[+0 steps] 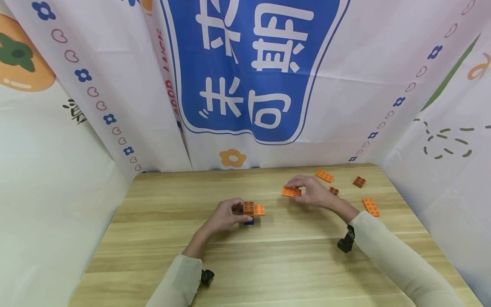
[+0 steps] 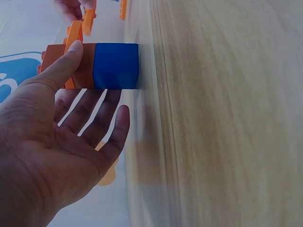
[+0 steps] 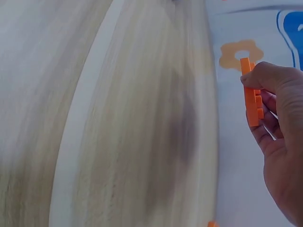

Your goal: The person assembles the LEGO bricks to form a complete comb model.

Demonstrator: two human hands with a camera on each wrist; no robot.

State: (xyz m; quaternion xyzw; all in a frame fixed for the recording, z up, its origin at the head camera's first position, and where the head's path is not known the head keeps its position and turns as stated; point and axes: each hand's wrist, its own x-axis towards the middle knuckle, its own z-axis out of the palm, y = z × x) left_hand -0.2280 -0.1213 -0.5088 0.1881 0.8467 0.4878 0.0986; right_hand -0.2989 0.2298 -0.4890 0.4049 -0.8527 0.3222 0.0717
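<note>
My left hand (image 1: pixel 226 216) grips a small stack of bricks between thumb and fingers. In the left wrist view the stack shows a blue block (image 2: pixel 116 66) at the table end, a brown brick (image 2: pixel 85 71) against it, then a thin orange plate (image 2: pixel 74 33) sticking out sideways and another brown brick (image 2: pixel 52 56). The head view shows the upper brown brick (image 1: pixel 248 207) beside the plate's studs (image 1: pixel 259 209). Up and to the right, my right hand (image 1: pixel 312 192) pinches a loose orange plate (image 1: pixel 291 192) above the table, apart from the stack; its studs face the palm side in the right wrist view (image 3: pixel 252 94).
On the right part of the wooden table (image 1: pixel 291 264) lie an orange plate (image 1: pixel 324 175) at the back, another orange plate (image 1: pixel 371 207) nearer the right edge, and two brown bricks (image 1: pixel 359 182), one close behind my right wrist. A printed cloth (image 1: pixel 153 128) hangs along the table's back edge.
</note>
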